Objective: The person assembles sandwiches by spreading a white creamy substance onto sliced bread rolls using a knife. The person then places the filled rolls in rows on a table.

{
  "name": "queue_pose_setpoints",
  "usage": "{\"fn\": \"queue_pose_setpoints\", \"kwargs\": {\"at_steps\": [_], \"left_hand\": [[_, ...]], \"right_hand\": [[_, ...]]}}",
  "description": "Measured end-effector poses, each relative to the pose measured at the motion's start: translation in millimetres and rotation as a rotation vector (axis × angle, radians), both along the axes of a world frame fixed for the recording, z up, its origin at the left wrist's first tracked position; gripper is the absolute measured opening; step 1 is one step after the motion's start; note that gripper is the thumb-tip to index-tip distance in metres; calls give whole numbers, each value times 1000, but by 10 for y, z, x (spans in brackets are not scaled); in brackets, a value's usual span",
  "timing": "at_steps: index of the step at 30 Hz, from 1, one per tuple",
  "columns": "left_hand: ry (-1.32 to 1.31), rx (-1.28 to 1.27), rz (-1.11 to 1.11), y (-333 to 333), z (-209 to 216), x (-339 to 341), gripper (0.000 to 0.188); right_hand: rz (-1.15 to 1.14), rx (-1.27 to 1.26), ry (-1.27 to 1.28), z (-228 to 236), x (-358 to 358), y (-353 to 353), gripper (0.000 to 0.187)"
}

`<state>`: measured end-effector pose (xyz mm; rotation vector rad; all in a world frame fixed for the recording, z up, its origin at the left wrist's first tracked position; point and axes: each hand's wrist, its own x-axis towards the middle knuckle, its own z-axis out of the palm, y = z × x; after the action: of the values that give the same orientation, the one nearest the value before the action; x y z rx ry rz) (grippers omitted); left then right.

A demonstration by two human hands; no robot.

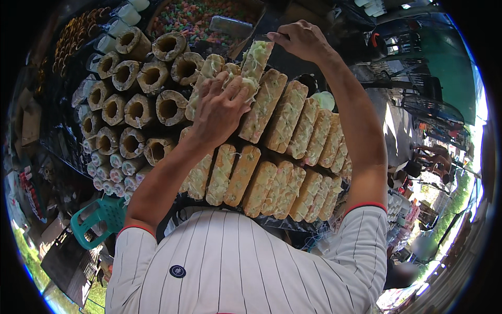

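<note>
Oblong tan blocks streaked with pale, wax-like drips stand in two rows before me. My left hand (221, 107) lies over the far blocks at the left end of the back row, its fingers stretched out and slightly bent. Beside its fingertips, a block (258, 55) thickly coated in pale green leans up and away. At that block's far right corner is my right hand (302, 39), fingers curled and thumb pressed in. Whatever it pinches is too small to make out. Close to my left wrist, a bare-faced tan block (242, 175) stands in the front row.
Hollow tan tubes (137, 111) with round holes cluster at left, above small pale rolls (112, 175). A box of colourful bits (196, 23) holds a clear plastic container (230, 25). Translucent cups (128, 14) line the far left. A green stool (83, 222) is at lower left.
</note>
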<state>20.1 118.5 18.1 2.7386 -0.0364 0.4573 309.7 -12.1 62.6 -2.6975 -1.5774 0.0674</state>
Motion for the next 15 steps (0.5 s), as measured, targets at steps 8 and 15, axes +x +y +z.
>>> {"fn": "queue_pose_setpoints", "kwargs": {"at_steps": [8, 15], "left_hand": [[-1, 95, 103, -86, -48, -20, 34], [-41, 84, 111, -85, -100, -20, 34]], "right_hand": [[240, 24, -241, 62, -113, 20, 56], [177, -91, -175, 190, -240, -56, 58]]}}
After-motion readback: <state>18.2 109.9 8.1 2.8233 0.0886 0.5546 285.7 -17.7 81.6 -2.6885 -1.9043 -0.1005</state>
